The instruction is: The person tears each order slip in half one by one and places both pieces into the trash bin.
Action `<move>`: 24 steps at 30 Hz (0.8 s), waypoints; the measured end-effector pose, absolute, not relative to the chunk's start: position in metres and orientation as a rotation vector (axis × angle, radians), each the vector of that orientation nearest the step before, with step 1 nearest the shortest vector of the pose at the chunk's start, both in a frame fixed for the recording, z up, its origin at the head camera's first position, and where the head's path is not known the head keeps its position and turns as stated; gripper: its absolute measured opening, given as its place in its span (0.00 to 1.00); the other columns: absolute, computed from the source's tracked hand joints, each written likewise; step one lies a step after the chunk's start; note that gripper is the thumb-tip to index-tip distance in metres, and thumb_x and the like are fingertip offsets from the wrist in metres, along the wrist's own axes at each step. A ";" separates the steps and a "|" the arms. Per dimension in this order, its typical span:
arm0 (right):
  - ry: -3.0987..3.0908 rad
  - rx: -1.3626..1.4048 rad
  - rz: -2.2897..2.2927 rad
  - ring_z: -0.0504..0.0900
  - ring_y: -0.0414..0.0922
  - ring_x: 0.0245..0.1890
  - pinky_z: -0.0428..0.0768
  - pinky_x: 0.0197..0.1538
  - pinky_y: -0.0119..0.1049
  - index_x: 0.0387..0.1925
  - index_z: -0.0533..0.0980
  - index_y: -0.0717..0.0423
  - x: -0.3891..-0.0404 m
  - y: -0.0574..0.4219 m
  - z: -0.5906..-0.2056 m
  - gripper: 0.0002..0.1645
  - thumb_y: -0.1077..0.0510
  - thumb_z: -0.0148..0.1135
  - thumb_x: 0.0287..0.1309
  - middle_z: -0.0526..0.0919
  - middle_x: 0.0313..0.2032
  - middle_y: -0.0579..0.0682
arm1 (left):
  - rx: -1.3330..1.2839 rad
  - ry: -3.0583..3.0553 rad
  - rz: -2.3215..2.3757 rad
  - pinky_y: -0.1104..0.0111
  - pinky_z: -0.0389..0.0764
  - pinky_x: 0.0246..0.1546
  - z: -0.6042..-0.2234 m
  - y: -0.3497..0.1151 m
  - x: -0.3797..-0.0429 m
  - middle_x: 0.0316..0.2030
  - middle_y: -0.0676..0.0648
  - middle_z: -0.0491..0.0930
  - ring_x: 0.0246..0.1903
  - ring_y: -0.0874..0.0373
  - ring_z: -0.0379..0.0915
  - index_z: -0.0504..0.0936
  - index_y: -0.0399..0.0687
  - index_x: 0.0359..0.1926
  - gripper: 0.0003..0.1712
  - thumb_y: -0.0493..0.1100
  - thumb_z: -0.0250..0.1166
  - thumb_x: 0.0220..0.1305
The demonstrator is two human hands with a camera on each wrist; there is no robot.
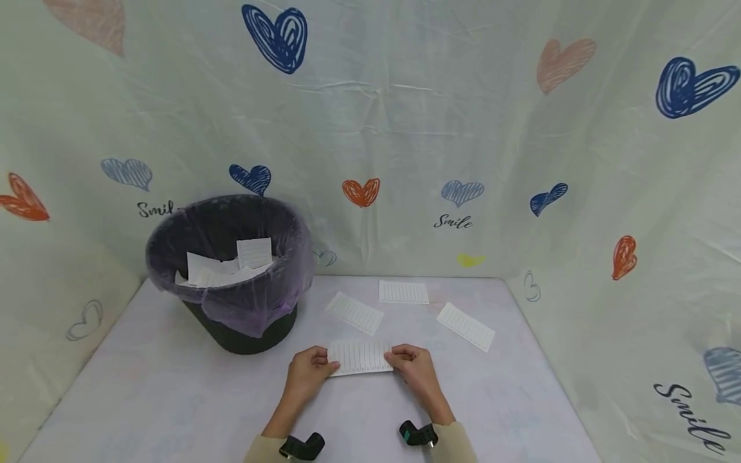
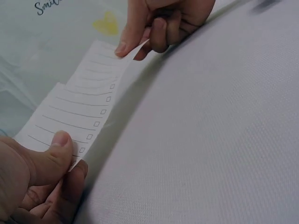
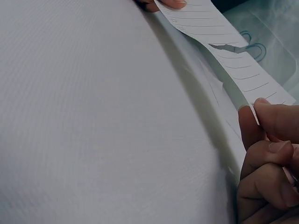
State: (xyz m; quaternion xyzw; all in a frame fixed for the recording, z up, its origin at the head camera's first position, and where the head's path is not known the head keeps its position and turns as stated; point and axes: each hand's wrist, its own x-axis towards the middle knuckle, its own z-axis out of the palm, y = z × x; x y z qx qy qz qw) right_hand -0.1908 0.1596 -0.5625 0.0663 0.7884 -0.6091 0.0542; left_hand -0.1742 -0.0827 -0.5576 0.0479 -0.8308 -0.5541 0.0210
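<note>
A white checklist sheet (image 1: pixel 360 357) with ruled lines and small boxes is stretched between my two hands, close over the table. My left hand (image 1: pixel 307 371) pinches its left end between thumb and fingers. At the other end, the thumb and fingers of my right hand (image 1: pixel 415 368) pinch it the same way. Seen from the right wrist, the sheet (image 3: pixel 243 70) has a ragged tear running in from its far edge. The left wrist view shows the sheet (image 2: pixel 74 107) bowed, with a step in its far edge.
Three more lined sheets lie beyond my hands: a left one (image 1: pixel 355 313), a back one (image 1: pixel 403 292) and a right one (image 1: pixel 466 326). A dark bin (image 1: pixel 240 328) with a purple liner (image 1: pixel 292 257) stands at the back left, holding several paper pieces (image 1: pixel 254 253). Heart-printed curtains surround the white table (image 1: pixel 173 392).
</note>
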 end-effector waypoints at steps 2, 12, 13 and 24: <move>2.374 0.226 -1.872 0.70 0.36 0.19 0.69 0.22 0.28 0.35 0.83 0.59 -0.191 0.159 -0.562 0.16 0.51 0.72 0.50 0.82 0.22 0.45 | 0.152 -2.568 -1.717 0.74 0.76 0.26 -0.558 -0.083 -0.174 0.29 0.44 0.83 0.28 0.60 0.77 0.81 0.31 0.38 0.17 0.35 0.75 0.48; 2.400 0.306 -1.854 0.69 0.38 0.18 0.69 0.21 0.30 0.31 0.84 0.58 -0.193 0.154 -0.561 0.13 0.52 0.72 0.48 0.78 0.19 0.43 | 0.180 -2.543 -1.787 0.74 0.77 0.27 -0.555 -0.084 -0.172 0.30 0.43 0.83 0.30 0.59 0.77 0.80 0.30 0.40 0.17 0.33 0.74 0.49; 2.402 0.310 -1.849 0.69 0.38 0.18 0.68 0.21 0.30 0.31 0.84 0.58 -0.193 0.154 -0.561 0.13 0.52 0.72 0.48 0.77 0.19 0.43 | 0.183 -2.545 -1.785 0.74 0.77 0.27 -0.555 -0.084 -0.172 0.30 0.43 0.83 0.30 0.59 0.78 0.80 0.30 0.40 0.17 0.33 0.74 0.49; 2.404 0.339 -1.845 0.68 0.38 0.18 0.67 0.20 0.31 0.30 0.84 0.59 -0.191 0.153 -0.561 0.12 0.54 0.71 0.48 0.76 0.18 0.43 | 0.206 -2.544 -1.794 0.74 0.77 0.27 -0.557 -0.082 -0.171 0.30 0.44 0.82 0.29 0.60 0.77 0.81 0.33 0.40 0.16 0.34 0.74 0.49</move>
